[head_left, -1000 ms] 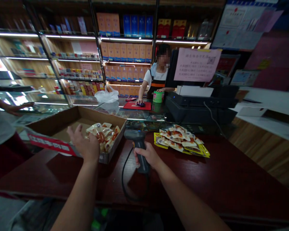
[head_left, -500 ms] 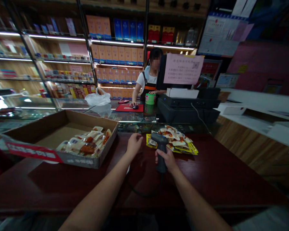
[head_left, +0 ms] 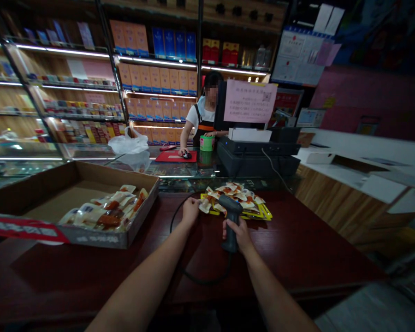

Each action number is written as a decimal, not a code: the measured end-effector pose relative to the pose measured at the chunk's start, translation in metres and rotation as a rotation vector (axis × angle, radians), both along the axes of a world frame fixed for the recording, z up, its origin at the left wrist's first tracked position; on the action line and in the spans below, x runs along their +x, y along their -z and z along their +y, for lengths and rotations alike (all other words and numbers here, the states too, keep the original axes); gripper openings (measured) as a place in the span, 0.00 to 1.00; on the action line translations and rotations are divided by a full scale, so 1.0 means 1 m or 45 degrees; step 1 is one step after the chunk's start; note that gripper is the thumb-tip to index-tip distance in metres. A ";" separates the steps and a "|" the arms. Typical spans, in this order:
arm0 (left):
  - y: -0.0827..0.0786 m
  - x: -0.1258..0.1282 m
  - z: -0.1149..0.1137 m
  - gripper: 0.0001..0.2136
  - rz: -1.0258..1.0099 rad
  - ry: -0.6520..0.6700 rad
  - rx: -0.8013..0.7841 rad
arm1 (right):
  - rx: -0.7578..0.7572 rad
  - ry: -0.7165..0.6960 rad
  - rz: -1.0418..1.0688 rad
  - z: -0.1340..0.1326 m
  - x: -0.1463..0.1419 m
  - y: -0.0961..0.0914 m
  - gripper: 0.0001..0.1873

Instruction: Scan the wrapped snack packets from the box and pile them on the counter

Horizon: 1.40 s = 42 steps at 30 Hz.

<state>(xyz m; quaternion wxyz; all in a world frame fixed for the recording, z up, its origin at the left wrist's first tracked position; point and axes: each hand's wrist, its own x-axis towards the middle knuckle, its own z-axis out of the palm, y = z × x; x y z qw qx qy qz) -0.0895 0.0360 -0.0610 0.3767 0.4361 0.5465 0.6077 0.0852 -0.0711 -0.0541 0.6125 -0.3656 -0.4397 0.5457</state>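
Observation:
My right hand [head_left: 240,234] grips the handle of a dark barcode scanner [head_left: 230,216], held upright over the dark red counter [head_left: 297,249] and aimed at a pile of snack packets [head_left: 238,196] lying on yellow sheets. My left hand [head_left: 190,210] is closed at the left edge of that pile, pinching one packet [head_left: 204,205]. The scanner's black cable [head_left: 197,276] loops over the counter between my arms.
An open cardboard box [head_left: 72,233] with several more snack packets stands at the left. Beyond the counter are a glass case, a black register [head_left: 256,157] with a pink notice, and a person in an apron with a hand on a mouse. Lit shelves line the back wall.
My left hand left the cardboard box, crossed to the right and closed on a packet at the pile's edge. The scanner moved right toward the pile. The view turned right.

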 end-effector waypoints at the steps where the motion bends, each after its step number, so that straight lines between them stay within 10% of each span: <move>1: 0.000 -0.006 -0.002 0.08 -0.156 0.004 -0.018 | -0.007 -0.022 0.001 -0.001 0.000 -0.001 0.18; 10: 0.003 -0.024 -0.020 0.14 -0.793 0.096 0.016 | -0.053 -0.290 -0.080 -0.001 -0.005 0.002 0.24; 42: 0.011 -0.017 -0.014 0.19 -0.701 0.130 0.097 | -0.079 -0.316 -0.160 -0.002 -0.008 0.003 0.19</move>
